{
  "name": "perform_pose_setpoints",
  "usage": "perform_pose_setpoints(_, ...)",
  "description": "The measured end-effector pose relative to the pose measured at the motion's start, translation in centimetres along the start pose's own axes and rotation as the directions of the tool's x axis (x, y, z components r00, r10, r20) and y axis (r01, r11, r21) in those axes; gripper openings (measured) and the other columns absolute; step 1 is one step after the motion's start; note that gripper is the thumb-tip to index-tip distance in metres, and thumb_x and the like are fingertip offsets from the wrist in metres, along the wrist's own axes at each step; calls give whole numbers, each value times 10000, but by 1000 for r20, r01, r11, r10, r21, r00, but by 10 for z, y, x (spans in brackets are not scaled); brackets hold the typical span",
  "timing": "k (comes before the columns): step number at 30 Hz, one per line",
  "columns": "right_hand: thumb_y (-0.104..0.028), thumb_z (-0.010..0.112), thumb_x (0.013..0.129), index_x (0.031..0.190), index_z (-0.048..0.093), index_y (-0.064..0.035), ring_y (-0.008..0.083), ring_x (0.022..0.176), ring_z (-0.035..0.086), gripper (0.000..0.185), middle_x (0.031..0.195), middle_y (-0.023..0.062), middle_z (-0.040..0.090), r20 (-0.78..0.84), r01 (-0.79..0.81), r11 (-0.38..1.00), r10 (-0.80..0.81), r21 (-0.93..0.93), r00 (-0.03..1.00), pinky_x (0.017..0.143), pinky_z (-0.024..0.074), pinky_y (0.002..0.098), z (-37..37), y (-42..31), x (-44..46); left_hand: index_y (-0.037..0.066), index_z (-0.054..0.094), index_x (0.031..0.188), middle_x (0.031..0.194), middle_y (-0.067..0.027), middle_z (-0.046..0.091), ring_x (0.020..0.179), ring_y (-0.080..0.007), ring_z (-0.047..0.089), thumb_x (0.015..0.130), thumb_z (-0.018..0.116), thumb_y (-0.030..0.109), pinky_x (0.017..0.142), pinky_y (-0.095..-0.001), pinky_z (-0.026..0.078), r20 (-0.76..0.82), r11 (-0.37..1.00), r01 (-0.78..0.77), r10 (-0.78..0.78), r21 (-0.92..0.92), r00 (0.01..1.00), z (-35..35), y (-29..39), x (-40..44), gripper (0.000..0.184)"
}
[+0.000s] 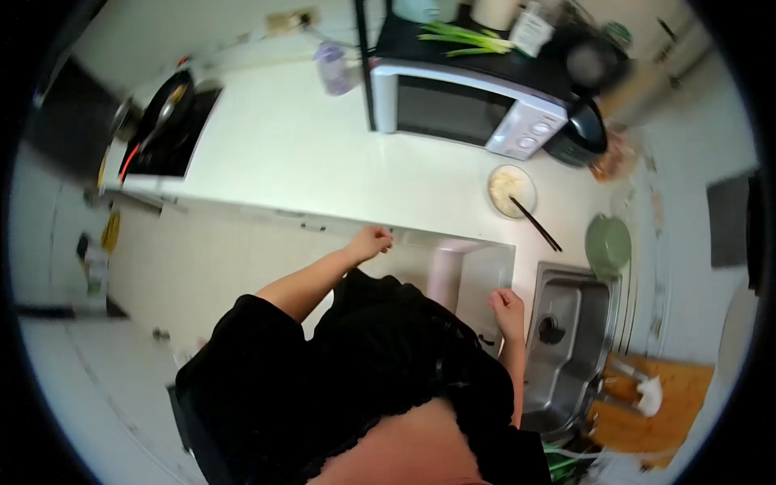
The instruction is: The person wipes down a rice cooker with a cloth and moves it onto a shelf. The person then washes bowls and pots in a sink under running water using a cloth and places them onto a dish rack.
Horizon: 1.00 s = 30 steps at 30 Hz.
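Observation:
My left hand (372, 244) is in front of the counter's front edge, its fingers curled in, with nothing visible in it. Near the left edge of the sink (594, 311), my right hand (507, 307) is also loosely closed, and no object shows in it. A white bowl (527, 179) with pale food stands on the counter (323, 162) beyond both hands. Dark chopsticks (537, 226) rest on its rim and point toward the sink. Below the counter edge, between the hands, a pale pink object (444, 271) is partly visible.
A microwave (453, 109) stands at the back under a black shelf holding green onions (465, 38). A pan (166, 101) sits on the cooktop at far left. A green basin (608, 245) is beside the sink, and a wooden board (683, 404) bears a white cloth-like item.

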State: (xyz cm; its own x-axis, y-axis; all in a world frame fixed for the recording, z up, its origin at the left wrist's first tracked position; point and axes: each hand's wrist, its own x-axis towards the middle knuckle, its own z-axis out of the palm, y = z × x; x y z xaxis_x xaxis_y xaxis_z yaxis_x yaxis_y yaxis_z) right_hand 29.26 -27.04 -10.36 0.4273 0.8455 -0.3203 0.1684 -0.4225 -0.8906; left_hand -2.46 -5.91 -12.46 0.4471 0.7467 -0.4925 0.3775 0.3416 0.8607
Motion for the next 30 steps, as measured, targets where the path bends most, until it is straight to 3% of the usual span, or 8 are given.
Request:
perform_pose_setpoints(5, -114, 539, 844, 870, 570, 33, 105, 668, 554, 153, 745, 47, 594, 349, 187, 961, -107, -205, 931, 618, 452, 224, 5, 8, 38, -17, 593, 861, 731, -122, 627, 640, -190, 608, 752, 579, 142, 603, -317, 491, -458, 926, 166, 8, 339, 889, -25, -119, -63, 193)
perform_pose_setpoints(7, -115, 533, 846, 861, 574, 42, 103, 648, 544, 163, 741, 55, 600, 395, 191, 972, -122, -140, 910, 607, 444, 225, 9, 19, 50, 15, 621, 830, 826, -181, 625, 746, -333, 601, 724, 534, 187, 686, -393, 480, -569, 876, 380, -157, 298, 807, -18, -157, -104, 221)
perform_pose_setpoints(11, -161, 515, 861, 860, 586, 34, 113, 637, 556, 208, 744, 70, 609, 386, 69, 975, 18, -209, 922, 608, 449, 233, 10, -4, 74, 1, 613, 733, 743, -193, 618, 739, -348, 597, 749, 519, 241, 680, -428, 469, -530, 750, 621, -439, 230, 726, 12, -267, -196, 259)
perform_pose_setpoints(12, -177, 513, 861, 869, 587, 31, 124, 655, 571, 221, 760, 71, 613, 334, 60, 986, -6, -153, 943, 619, 459, 241, 10, -3, 85, 2, 612, 734, 756, -192, 622, 731, -339, 600, 738, 532, 248, 673, -425, 471, -371, 627, 490, -322, 606, 871, 12, -326, -218, 259)
perform_pose_setpoints(13, -192, 511, 861, 878, 589, 28, 135, 673, 587, 234, 777, 73, 618, 287, 59, 994, -29, -96, 958, 630, 470, 248, 11, -4, 97, 14, 615, 733, 749, -170, 630, 695, -301, 610, 753, 525, 221, 631, -400, 478, -437, 756, 653, -607, -58, 664, 31, -294, -240, 227)
perform_pose_setpoints(20, -197, 423, 876, 1200, 295, 47, 377, 1071, 463, 425, 1174, 257, 394, 151, -174, 611, 89, 773, 984, 911, 418, 441, 9, -16, 182, -34, 621, 791, 724, -154, 624, 630, -247, 604, 763, 538, 200, 604, -355, 486, -477, 777, 622, -513, 97, 714, 60, -254, -286, 250)
perform_pose_setpoints(25, -236, 433, 847, 1128, 422, 76, 321, 1036, 477, 420, 1093, 236, 471, 147, -239, 626, 195, 742, 970, 911, 421, 397, 10, -5, 231, 6, 618, 793, 742, -164, 623, 705, -314, 593, 731, 545, 249, 671, -388, 461, -549, 873, 487, -415, -16, 726, 28, -239, -245, 261)
perform_pose_setpoints(30, -118, 448, 833, 952, 556, 11, 220, 714, 572, 207, 876, 122, 582, 130, -194, 752, 144, 630, 981, 613, 524, 308, 10, -13, 243, -3, 581, 907, 770, -94, 617, 679, -183, 586, 783, 538, 171, 645, -313, 473, -626, 924, 276, -382, -265, 679, -3, -228, -243, 218)
